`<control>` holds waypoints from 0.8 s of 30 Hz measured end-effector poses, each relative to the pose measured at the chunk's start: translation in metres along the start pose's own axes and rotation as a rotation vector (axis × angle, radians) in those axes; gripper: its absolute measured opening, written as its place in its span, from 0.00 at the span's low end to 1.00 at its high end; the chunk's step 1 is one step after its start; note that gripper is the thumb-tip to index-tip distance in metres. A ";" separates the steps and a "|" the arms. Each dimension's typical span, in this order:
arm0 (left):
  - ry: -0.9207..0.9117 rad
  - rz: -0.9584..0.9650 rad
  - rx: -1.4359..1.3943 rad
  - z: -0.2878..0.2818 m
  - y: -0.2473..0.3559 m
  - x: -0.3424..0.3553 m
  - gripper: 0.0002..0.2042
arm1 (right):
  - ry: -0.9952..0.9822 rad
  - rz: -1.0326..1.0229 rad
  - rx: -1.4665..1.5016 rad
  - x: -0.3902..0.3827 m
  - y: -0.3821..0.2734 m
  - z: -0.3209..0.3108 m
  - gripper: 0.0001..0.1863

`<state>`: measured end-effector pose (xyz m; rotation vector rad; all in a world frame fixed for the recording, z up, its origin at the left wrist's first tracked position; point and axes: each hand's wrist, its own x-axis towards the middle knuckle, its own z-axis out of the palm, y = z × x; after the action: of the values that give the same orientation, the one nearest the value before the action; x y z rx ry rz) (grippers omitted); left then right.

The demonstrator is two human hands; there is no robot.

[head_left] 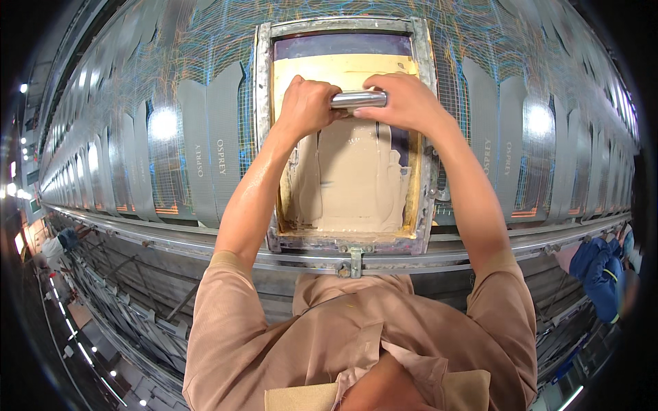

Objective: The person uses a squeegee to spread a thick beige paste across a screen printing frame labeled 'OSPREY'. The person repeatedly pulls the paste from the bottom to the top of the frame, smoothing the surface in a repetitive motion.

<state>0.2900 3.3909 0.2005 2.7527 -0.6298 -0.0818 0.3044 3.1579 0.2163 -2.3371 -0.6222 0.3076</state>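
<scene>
My left hand (308, 106) and my right hand (406, 101) are both closed round a squeegee (358, 100) with a shiny metal handle. They hold it crosswise over a screen-printing frame (264, 147), in its farther half. Thick beige ink (351, 181) covers the mesh between the squeegee and the near side, with streaks and ridges along the edges. Beyond my hands the mesh looks yellow (329, 66), with a dark purple band (343, 45) at the far end. My fingers and the far mesh hide the squeegee's blade.
Rows of grey cut panels (199, 144) lie on a long table patterned with coloured lines, on both sides of the frame. A metal rail (308, 261) with a clamp (355, 262) runs along the near edge. A person in blue (598, 270) is at the right.
</scene>
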 end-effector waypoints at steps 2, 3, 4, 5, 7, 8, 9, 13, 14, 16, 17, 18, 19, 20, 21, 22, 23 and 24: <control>0.010 -0.014 -0.013 0.005 -0.004 0.002 0.15 | -0.094 -0.025 -0.135 0.018 0.006 0.012 0.15; 0.039 -0.005 -0.022 0.007 -0.004 0.001 0.15 | -0.089 -0.020 -0.176 0.022 0.008 0.022 0.13; 0.067 0.005 -0.031 0.010 -0.003 0.000 0.15 | -0.084 -0.015 -0.216 0.023 0.010 0.031 0.11; 0.095 0.010 -0.041 0.013 -0.001 -0.005 0.15 | -0.037 -0.033 -0.217 0.017 0.002 0.030 0.07; 0.129 0.027 -0.076 0.019 0.005 -0.023 0.15 | -0.041 -0.051 -0.233 0.001 -0.004 0.040 0.07; 0.145 0.044 -0.097 0.023 0.011 -0.033 0.14 | -0.040 -0.051 -0.244 -0.012 -0.005 0.043 0.07; 0.156 0.051 -0.112 0.029 0.018 -0.051 0.11 | 0.025 -0.141 -0.278 -0.030 -0.007 0.054 0.07; 0.155 0.040 -0.145 0.041 0.065 -0.145 0.05 | -0.026 -0.148 -0.262 -0.122 -0.042 0.088 0.11; 0.148 0.034 -0.155 0.042 0.073 -0.160 0.05 | -0.061 -0.128 -0.236 -0.137 -0.046 0.094 0.11; 0.136 0.028 -0.171 0.040 0.080 -0.173 0.06 | -0.122 -0.085 -0.185 -0.150 -0.051 0.096 0.13; 0.091 0.048 -0.115 0.036 0.075 -0.166 0.10 | -0.129 -0.079 -0.184 -0.145 -0.053 0.088 0.12; 0.106 0.075 -0.092 0.033 0.068 -0.154 0.10 | -0.105 -0.096 -0.204 -0.135 -0.050 0.082 0.11; 0.120 0.103 -0.069 0.031 0.057 -0.133 0.10 | -0.082 -0.113 -0.224 -0.115 -0.042 0.074 0.11; 0.134 0.128 -0.042 0.028 0.045 -0.111 0.10 | -0.058 -0.133 -0.241 -0.094 -0.033 0.066 0.11; 0.155 0.136 -0.036 0.027 0.030 -0.087 0.10 | -0.048 -0.153 -0.268 -0.069 -0.023 0.058 0.11; 0.170 0.148 -0.032 0.026 0.017 -0.063 0.10 | -0.038 -0.167 -0.292 -0.046 -0.012 0.049 0.10; 0.139 0.123 -0.019 0.019 0.008 -0.040 0.10 | -0.038 -0.127 -0.258 -0.023 -0.005 0.040 0.10; 0.105 0.102 -0.008 0.009 0.001 -0.018 0.11 | -0.038 -0.083 -0.222 -0.003 -0.001 0.033 0.10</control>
<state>0.2717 3.3950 0.1922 2.6915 -0.7374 0.0819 0.2889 3.1752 0.1933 -2.5128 -0.8052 0.2566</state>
